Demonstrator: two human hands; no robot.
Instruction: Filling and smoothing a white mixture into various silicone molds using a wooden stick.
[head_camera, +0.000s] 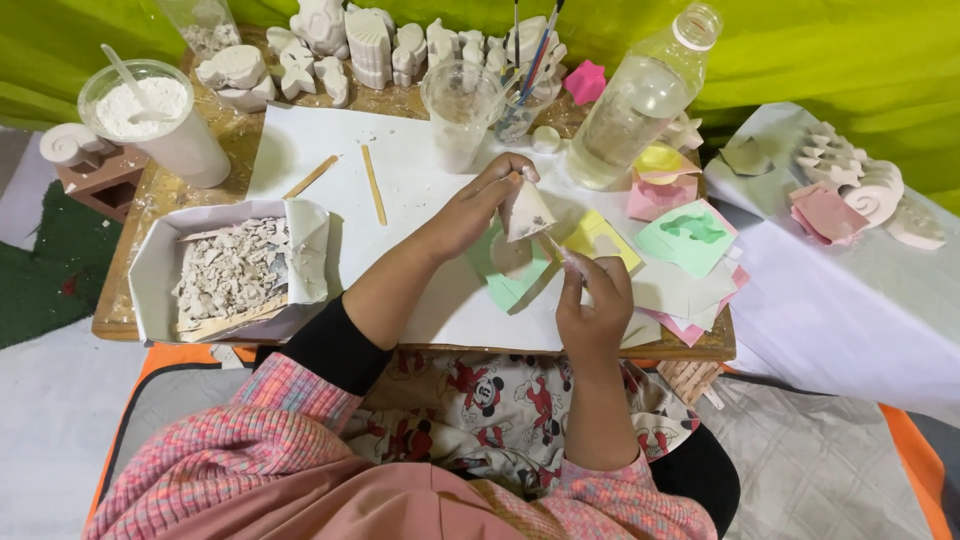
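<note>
My left hand pinches a small white cone-shaped plaster piece just above a green square mould on the white paper sheet. My right hand is closed on a thin stick-like tool whose tip touches the lower edge of the plaster piece. Both hands work over the front middle of the low wooden table.
A paper box of broken plaster bits lies at the left, a tub of white powder behind it. Two wooden sticks, a clear cup, a plastic bottle, coloured moulds and plaster figures surround the sheet.
</note>
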